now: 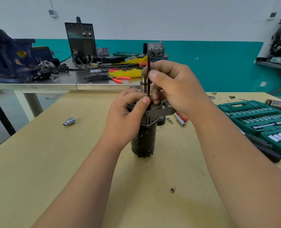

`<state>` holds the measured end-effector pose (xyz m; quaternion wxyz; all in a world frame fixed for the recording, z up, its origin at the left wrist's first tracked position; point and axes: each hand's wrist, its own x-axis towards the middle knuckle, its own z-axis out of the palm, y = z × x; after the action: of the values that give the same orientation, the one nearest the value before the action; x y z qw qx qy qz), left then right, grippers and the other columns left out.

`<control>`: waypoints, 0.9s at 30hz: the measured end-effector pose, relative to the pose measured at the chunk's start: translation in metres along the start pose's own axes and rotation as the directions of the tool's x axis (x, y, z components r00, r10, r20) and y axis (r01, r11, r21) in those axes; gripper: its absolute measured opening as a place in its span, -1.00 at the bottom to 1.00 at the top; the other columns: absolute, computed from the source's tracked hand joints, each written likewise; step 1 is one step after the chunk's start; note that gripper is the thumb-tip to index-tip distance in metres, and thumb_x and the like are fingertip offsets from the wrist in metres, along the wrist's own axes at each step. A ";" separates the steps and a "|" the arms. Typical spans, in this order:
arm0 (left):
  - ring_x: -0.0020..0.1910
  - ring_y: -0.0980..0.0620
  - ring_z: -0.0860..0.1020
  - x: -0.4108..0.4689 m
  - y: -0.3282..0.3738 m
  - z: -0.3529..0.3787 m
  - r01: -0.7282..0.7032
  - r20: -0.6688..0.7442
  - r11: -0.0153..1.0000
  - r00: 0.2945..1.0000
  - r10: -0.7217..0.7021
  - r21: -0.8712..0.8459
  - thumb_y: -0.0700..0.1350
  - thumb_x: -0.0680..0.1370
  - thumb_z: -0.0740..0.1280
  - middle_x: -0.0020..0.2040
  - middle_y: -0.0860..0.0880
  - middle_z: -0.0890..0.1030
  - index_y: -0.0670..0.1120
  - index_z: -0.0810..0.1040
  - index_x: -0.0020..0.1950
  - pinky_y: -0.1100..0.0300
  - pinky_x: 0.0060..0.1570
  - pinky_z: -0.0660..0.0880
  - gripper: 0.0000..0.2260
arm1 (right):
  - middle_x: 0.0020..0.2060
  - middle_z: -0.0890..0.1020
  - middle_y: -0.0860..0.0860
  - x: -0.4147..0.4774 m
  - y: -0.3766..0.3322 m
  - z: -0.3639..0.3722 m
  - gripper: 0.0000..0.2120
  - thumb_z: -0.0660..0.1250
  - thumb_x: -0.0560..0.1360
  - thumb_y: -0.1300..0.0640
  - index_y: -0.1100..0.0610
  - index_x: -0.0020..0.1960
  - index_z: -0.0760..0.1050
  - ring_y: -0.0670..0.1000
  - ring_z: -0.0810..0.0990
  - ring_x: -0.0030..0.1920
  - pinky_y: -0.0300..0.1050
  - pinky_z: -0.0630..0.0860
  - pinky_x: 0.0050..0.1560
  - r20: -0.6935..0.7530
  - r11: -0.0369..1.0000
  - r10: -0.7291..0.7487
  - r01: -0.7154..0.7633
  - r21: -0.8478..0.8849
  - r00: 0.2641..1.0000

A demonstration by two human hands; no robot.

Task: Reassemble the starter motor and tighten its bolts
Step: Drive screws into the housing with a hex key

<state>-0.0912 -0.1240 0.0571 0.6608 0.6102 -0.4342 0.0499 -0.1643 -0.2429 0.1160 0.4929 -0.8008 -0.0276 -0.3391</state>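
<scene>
1. The motor (144, 140) is standing upright on the counter (70, 162), shaft (144, 83) pointing up.
2. The left hand (128, 111) is gripping the motor's top plate (161, 111).
3. The right hand (172, 86) is pinching a thin dark tool (149, 66) upright beside the shaft.
4. The motor is probably heavy, rigid and top-heavy; it is best held by the black body.

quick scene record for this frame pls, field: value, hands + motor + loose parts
motor: starter motor upright on the wooden table, shaft end up
left hand: left hand grips the motor's top flange
right hand: right hand pinches a thin dark lever, held vertical beside the shaft
loose socket: socket on the table, left of the motor
loose nut: nut near the table's front
toolkit: socket set case open at right
</scene>
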 end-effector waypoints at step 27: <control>-0.07 0.16 0.48 -0.004 0.007 -0.004 0.119 0.026 0.991 0.993 -0.118 -0.056 -0.01 0.50 0.16 -0.15 0.14 0.57 0.13 0.58 -0.23 0.23 -0.07 0.35 -0.78 | -0.33 0.64 -0.03 -0.010 -0.005 -0.005 -0.84 0.28 0.57 0.23 0.02 -0.08 0.57 -0.03 0.59 -0.42 -0.10 0.60 -0.36 0.001 0.999 -0.040 0.040 0.013 0.999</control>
<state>-0.0959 -0.1175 0.0609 0.6749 0.6161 -0.4060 -0.0089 -0.1767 -0.2407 0.1154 0.4915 -0.7969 -0.0459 -0.3483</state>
